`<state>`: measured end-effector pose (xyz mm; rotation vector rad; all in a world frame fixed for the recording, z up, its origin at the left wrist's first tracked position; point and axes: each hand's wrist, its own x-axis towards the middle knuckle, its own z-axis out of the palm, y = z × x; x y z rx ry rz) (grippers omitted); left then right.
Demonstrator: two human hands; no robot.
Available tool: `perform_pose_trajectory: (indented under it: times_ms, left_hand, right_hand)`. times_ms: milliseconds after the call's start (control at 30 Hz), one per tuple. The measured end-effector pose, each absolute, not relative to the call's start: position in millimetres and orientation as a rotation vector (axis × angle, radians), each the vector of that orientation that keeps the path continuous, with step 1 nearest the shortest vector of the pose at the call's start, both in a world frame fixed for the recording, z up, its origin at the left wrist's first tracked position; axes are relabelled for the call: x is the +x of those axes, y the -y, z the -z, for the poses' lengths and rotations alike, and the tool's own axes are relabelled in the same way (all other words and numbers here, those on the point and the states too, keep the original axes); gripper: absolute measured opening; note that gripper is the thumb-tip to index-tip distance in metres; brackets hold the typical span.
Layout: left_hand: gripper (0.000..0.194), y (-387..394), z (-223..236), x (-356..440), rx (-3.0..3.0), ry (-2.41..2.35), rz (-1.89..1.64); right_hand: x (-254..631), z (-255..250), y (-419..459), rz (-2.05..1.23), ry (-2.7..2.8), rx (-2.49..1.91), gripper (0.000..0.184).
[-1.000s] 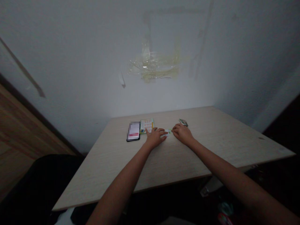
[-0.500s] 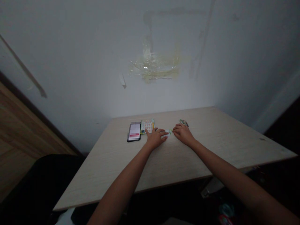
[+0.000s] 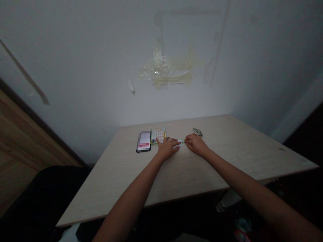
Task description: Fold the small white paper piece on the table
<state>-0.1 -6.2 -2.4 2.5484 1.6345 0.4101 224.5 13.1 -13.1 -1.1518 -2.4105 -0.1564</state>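
My left hand [image 3: 167, 146] lies on the light wooden table [image 3: 191, 168] with its fingers stretched flat, pressing down on a small white and green paper [image 3: 181, 141]. My right hand [image 3: 196, 144] rests just right of it, its curled fingertips pinching the right end of the same paper. Most of the paper is hidden under the fingers.
A dark phone [image 3: 144, 141] lies left of my left hand, with a colourful printed sheet [image 3: 158, 134] beside it. A small dark packet [image 3: 197, 131] sits behind my right hand. A white wall with tape residue [image 3: 166, 72] rises behind the table.
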Motion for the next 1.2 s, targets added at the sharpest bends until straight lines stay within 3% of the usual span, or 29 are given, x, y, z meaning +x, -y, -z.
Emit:
perform_pose_trajectory:
  times_ms: [867,1200]
  left_hand:
    - [0.035,7.8,2.1,-0.5,2.566,-1.649,-0.407]
    - [0.034,4.1,3.4,-1.6,2.556,-1.635,-0.412]
  right_hand:
    - [229.2,17.5,-14.6,0.120,2.361,-1.107,0.020]
    - [222.8,10.7,-8.7,0.243,2.333,-1.301,0.021]
